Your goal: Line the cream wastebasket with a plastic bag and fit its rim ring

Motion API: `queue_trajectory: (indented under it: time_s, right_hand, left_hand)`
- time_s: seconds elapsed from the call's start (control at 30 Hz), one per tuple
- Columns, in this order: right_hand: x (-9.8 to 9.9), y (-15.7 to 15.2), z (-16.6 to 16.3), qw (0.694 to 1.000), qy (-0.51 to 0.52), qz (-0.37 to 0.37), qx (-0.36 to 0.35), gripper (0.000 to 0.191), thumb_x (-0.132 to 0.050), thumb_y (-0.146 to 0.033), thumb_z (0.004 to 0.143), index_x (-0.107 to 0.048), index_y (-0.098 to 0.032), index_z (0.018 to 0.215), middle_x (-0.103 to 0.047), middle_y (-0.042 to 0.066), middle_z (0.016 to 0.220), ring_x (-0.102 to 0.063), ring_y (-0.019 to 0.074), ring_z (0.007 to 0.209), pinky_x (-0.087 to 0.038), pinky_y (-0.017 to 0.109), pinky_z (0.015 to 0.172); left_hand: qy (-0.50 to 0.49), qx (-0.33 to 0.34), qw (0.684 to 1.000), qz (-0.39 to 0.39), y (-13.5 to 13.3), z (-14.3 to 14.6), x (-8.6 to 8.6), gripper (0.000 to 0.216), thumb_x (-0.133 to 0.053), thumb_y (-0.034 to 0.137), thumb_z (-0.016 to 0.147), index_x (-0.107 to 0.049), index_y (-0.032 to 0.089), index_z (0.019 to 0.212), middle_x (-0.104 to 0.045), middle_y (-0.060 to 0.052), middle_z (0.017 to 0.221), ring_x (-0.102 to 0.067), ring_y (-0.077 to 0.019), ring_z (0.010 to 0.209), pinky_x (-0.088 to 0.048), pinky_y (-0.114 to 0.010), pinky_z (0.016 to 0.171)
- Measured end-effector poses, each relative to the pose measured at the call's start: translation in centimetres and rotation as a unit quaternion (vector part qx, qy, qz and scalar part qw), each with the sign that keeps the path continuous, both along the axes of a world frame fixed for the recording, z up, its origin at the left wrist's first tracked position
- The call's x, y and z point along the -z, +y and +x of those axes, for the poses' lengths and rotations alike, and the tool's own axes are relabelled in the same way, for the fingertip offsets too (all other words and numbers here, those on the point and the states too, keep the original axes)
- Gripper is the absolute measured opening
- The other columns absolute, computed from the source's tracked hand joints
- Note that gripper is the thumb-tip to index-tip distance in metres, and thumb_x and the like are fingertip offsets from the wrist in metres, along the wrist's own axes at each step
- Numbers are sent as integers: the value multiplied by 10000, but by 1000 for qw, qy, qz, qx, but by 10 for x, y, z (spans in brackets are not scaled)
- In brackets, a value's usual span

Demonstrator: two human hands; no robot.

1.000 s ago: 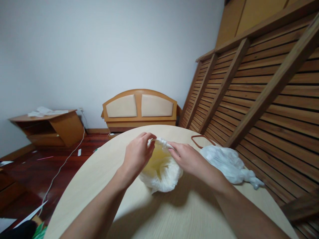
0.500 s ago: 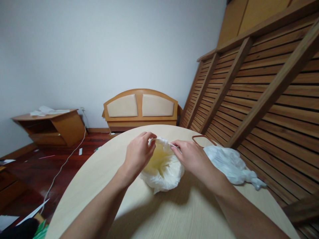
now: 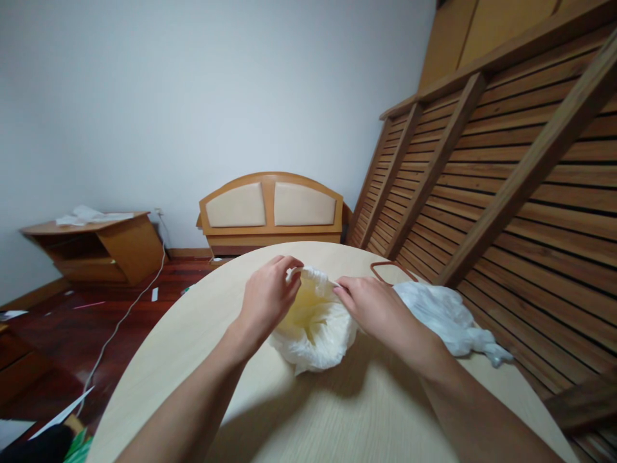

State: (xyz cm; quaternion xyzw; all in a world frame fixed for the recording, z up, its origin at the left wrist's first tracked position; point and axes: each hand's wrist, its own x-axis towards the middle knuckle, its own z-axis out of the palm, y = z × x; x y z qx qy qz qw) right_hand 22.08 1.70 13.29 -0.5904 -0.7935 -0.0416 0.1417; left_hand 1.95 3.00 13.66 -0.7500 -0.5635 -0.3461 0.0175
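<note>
A white plastic bag (image 3: 321, 357), open at the top and yellowish inside, stands on a round pale wooden table (image 3: 380, 424). Its mouth is spread out and the edge droops in folds; whether a bin is beneath it I cannot tell. My left hand (image 3: 272, 292) is closed on the far left of the bag's rim. Opposite it, my right hand (image 3: 373, 299) pinches the rim's far right side, with a thin white strip running to its fingertips. Between both hands the far edge is gathered in wrinkles.
A knotted white plastic bag (image 3: 443, 315) lies on the table's right, with a brown rod-like loop (image 3: 390, 267) behind it. Wooden slats (image 3: 482, 212) lean close on the right. A headboard (image 3: 270, 206) stands beyond; a cabinet (image 3: 120, 251) and cable (image 3: 118, 328) are left.
My right hand has shifted very slightly right and down along the rim. My left hand keeps its hold, and the bag stays in about the same place.
</note>
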Motion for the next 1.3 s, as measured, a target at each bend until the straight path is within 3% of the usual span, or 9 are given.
queue_trajectory:
  time_s: [0.2, 0.47, 0.7, 0.87, 1.03, 1.17, 1.3]
  right_hand:
    - [-1, 1, -5, 995, 78, 49, -26, 256, -545, -308, 957, -718, -257, 1139, -776, 56, 1075, -720, 247, 971, -481, 302, 735]
    - [0, 2, -2, 997, 61, 29, -25, 254, -504, -288, 981, -753, -242, 1002, -788, 62, 934, -733, 245, 871, -488, 310, 705]
    - [-3, 2, -5, 985, 141, 84, -49, 256, -574, -348, 956, -709, -271, 1159, -768, 29, 1114, -721, 226, 965, -511, 313, 787]
    - [-5, 2, -6, 991, 110, 52, -51, 241, -537, -332, 983, -767, -269, 1019, -796, 28, 940, -732, 213, 828, -493, 291, 692]
    - [-5, 4, -3, 990, 114, 30, -74, 251, -535, -288, 981, -762, -250, 1080, -793, 48, 1006, -735, 216, 889, -507, 290, 761]
    - [-8, 3, -3, 995, 77, 51, -46, 260, -537, -265, 975, -755, -276, 1116, -796, 52, 1002, -744, 241, 884, -513, 304, 726]
    - [-12, 1, 2, 994, 63, 76, -45, 255, -550, -264, 972, -757, -291, 1118, -797, 47, 1007, -746, 252, 875, -526, 321, 736]
  left_hand:
    - [4, 7, 1000, 8, 0, -1, 1, 143, -600, 206, 897, -699, 237, 996, -742, -27, 964, -675, -190, 803, -456, -286, 700]
    - [3, 2, 1000, 5, -1, 0, 0, 142, -611, 198, 892, -702, 240, 991, -739, -28, 965, -672, -189, 818, -461, -277, 706]
    - [3, 15, 1000, 9, 0, 1, 1, 146, -607, 189, 895, -699, 237, 999, -738, -23, 992, -666, -180, 786, -459, -281, 699]
    - [2, 27, 1000, 9, -1, 2, -1, 161, -608, 172, 889, -705, 234, 1001, -734, -28, 1009, -668, -181, 796, -462, -282, 706]
    - [-19, 42, 999, 21, -2, 3, 1, 165, -603, 147, 882, -705, 227, 985, -731, -26, 984, -661, -176, 805, -470, -282, 725]
    - [-56, 65, 996, 33, 0, 3, 4, 131, -600, 165, 884, -697, 215, 956, -726, -16, 934, -638, -149, 727, -478, -275, 707]
    - [-90, 87, 992, -14, -1, 3, 3, 162, -634, 247, 878, -690, 215, 1027, -728, -28, 1006, -649, -151, 735, -500, -271, 665]
